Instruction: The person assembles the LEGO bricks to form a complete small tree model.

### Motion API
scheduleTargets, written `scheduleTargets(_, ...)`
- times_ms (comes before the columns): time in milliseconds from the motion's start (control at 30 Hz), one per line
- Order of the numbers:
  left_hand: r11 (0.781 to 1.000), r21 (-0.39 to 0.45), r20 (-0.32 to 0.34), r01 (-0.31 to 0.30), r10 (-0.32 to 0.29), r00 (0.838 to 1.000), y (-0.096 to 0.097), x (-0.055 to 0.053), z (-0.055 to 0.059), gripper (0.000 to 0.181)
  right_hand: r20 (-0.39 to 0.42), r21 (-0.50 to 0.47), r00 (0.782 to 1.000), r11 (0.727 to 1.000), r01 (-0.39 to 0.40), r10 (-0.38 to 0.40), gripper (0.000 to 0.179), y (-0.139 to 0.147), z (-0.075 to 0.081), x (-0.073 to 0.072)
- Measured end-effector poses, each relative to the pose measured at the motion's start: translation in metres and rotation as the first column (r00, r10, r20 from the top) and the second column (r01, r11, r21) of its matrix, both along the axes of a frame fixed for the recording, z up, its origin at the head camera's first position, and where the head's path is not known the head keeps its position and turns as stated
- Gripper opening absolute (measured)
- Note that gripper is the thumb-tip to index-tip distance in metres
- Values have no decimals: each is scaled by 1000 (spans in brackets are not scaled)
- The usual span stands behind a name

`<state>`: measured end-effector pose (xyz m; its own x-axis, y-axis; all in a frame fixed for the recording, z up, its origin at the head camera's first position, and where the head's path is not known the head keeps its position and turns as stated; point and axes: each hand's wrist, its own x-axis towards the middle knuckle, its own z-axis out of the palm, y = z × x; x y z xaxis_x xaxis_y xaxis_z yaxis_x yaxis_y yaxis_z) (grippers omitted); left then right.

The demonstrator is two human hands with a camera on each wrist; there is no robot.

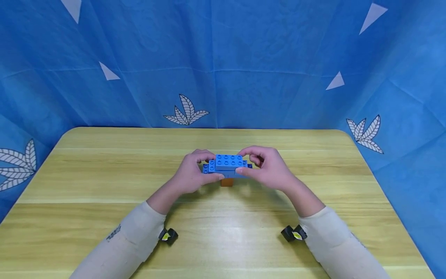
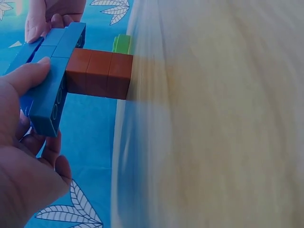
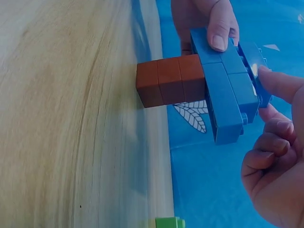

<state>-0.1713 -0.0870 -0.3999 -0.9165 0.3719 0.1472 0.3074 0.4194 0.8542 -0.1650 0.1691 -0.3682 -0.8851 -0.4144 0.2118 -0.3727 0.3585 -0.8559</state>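
Observation:
A stack of three brown building bricks (image 2: 99, 73) stands upright on the table and carries wider layers of blue bricks (image 3: 222, 99). My left hand (image 1: 191, 172) grips the left end of the blue layers, thumb on the near side and fingers behind. At the top lies a blue eight-stud brick (image 1: 229, 161), which my right hand (image 1: 271, 166) pinches between thumb and fingers. In the right wrist view a narrow gap with studs shows between this brick and the layer below, so it does not sit flush. Most of the brown stack is hidden in the head view.
A green brick (image 2: 122, 43) rests on the table beyond the brown stack; the head view does not show it. The wooden table (image 1: 104, 162) ends at a blue cloth backdrop (image 1: 244, 97) with leaf prints. A small black device (image 1: 294, 233) sits by each sleeve.

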Motion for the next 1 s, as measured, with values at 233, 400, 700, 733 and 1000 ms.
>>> scheduleTargets(233, 999, -50, -46, 22, -25, 999, -3, 2, 4, 60, -23, 42, 1000, 999, 6, -5, 28, -1, 0, 0)
scheduleTargets(400, 998, 45, -101, 41, -36, 994, -6, 5, 12, 48, -43, 55, 999, 998, 5, -2, 27, 0, -1, -1)
scheduleTargets(700, 993, 118, -101, 32, -20, 995, -5, 7, 13, 29, -57, 15, 998, 1000, 0, 1, 28, -2, -3, 0)
scheduleTargets(733, 992, 121, -101, 32, -20, 995, -5, 8, 13, 29, -62, 9, 998, 1000, -3, 4, 27, -2, -4, 1)
scheduleTargets(1000, 991, 133, -146, 33, -14, 989, -3, 8, 14, 27, -90, -18, 996, 1000, -16, 15, 24, -4, -9, 1)
